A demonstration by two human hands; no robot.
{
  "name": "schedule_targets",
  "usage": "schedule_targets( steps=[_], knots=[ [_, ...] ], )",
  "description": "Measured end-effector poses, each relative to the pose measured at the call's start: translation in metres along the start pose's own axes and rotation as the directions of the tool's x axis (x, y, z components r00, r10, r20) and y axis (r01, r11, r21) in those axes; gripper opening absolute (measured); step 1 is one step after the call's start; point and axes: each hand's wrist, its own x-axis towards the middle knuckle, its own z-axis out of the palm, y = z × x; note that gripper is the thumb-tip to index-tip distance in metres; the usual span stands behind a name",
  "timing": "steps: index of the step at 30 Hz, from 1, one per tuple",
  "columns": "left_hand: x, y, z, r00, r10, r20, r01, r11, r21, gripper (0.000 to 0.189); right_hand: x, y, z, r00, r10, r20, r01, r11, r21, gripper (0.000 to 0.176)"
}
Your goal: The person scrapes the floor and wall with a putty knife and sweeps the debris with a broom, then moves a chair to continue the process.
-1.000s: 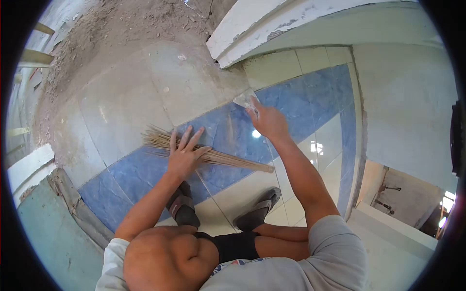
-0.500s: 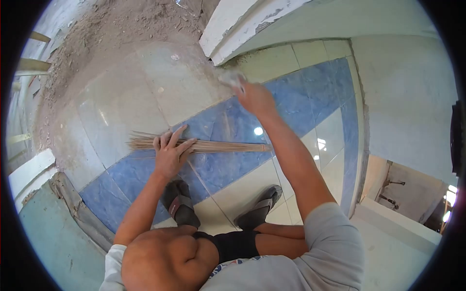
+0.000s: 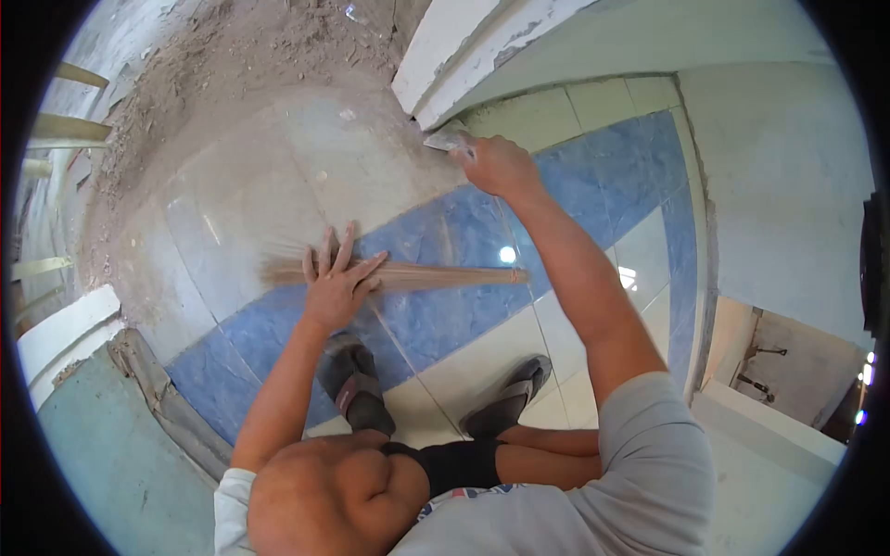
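Note:
My left hand lies palm down across a stick broom, with its fingers spread over the thin bristles. The broom rests on the blue tiles, its bound end to the right and its fanned bristles to the left, somewhat blurred. Further forward, my right hand is closed around a scraper with a flat grey blade. Its blade meets the floor beside the foot of the white door frame. My fingers hide most of the handle.
Loose dirt and rubble lie at the upper left, beyond dusty pale tiles. My two feet in dark footwear stand just behind the broom. A wall rises on the right, and a pale green panel stands at lower left.
The scraper in my right hand has gone from blurred to sharp near the door frame's foot. The broom bristles have become blurred under my left hand. The whole view has shifted slightly.

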Motion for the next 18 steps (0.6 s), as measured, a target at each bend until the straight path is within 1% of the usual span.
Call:
schedule_targets(
  steps=[1,2,4,5,8,10,11,12,13,16,17,18],
  knots=[
    [-0.006,0.003,0.000,1.000,-0.009,0.007,0.009,1.000,-0.006,0.047,-0.007,0.004,-0.004,1.000,-0.011,0.028,0.011,1.000,-0.011,0.051],
    [-0.001,0.001,-0.004,1.000,-0.004,0.020,0.004,1.000,-0.007,0.047,-0.014,0.007,-0.009,1.000,-0.010,0.015,0.010,1.000,-0.014,0.051],
    [-0.001,0.001,-0.006,0.999,0.005,0.048,-0.005,1.000,-0.013,0.047,-0.048,0.007,-0.009,0.994,0.016,0.105,-0.012,0.999,-0.038,0.051],
    [-0.001,0.001,-0.006,0.998,0.001,0.062,-0.001,1.000,-0.004,0.048,-0.049,0.007,-0.008,0.995,0.015,0.104,-0.011,0.999,-0.040,0.051],
    [0.003,0.003,-0.012,0.996,-0.012,0.084,0.013,1.000,-0.003,0.048,-0.035,0.010,-0.007,0.994,-0.002,0.111,0.009,0.998,-0.061,0.052],
    [0.009,0.001,-0.015,0.995,-0.024,0.095,0.024,1.000,-0.005,0.048,0.004,0.009,-0.014,0.997,-0.066,0.026,0.068,0.997,-0.049,0.053],
    [0.010,-0.001,-0.013,0.994,-0.021,0.107,0.022,1.000,-0.009,0.048,-0.001,0.010,-0.013,0.997,-0.066,0.027,0.067,0.997,-0.042,0.053],
    [0.003,0.000,-0.009,0.991,-0.025,0.131,0.028,0.999,-0.022,0.048,-0.018,0.014,-0.010,0.991,-0.088,0.100,0.097,0.991,-0.088,0.053],
    [0.011,-0.002,-0.009,0.993,-0.019,0.114,0.021,1.000,-0.014,0.048,-0.022,0.019,-0.017,0.985,-0.106,0.136,0.126,0.982,-0.143,0.052],
    [0.004,-0.002,-0.009,0.995,-0.001,0.098,0.001,1.000,-0.001,0.048,-0.049,0.024,-0.017,0.980,-0.117,0.160,0.145,0.974,-0.177,0.051],
    [0.006,-0.001,-0.010,0.994,-0.009,0.112,0.009,1.000,0.002,0.049,-0.037,0.021,-0.018,0.980,-0.121,0.160,0.150,0.972,-0.181,0.051],
    [0.006,0.002,-0.011,0.991,-0.012,0.130,0.011,1.000,0.007,0.049,-0.019,0.016,-0.018,0.990,-0.102,0.097,0.118,0.977,-0.175,0.050]
  ],
)
